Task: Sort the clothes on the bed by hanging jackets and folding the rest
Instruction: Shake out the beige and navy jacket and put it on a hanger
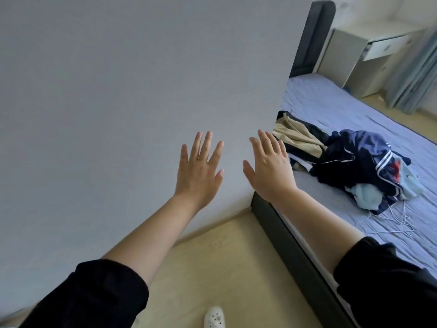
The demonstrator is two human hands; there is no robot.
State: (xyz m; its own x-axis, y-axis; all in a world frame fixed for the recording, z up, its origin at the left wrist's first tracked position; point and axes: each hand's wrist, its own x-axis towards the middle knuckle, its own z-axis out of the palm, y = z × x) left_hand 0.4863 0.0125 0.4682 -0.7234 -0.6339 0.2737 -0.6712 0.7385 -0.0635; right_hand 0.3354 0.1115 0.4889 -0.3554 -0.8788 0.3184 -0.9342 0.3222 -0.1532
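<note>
Sorting looks not yet begun. The left hand and right hand are raised side by side, fingers spread, holding nothing. The clothes pile lies on the bed, right of the right hand; next comes reaching over to pick a garment.

Pretty clearly a bedroom in someone's home. Just right of the outstretched fingers of the right hand there's a bed with a wrinkled lavender-blue sheet, and its dark grey padded headboard stands up beyond them. A messy pile of navy, beige and light blue clothes sits on the bed near those fingertips, with white wire hangers lower right of them. Far past the fingers are a white drawer unit and pale blue-grey curtains. There's a plain grey-white wall ahead of the left hand fingers and a beige floor below.
</note>
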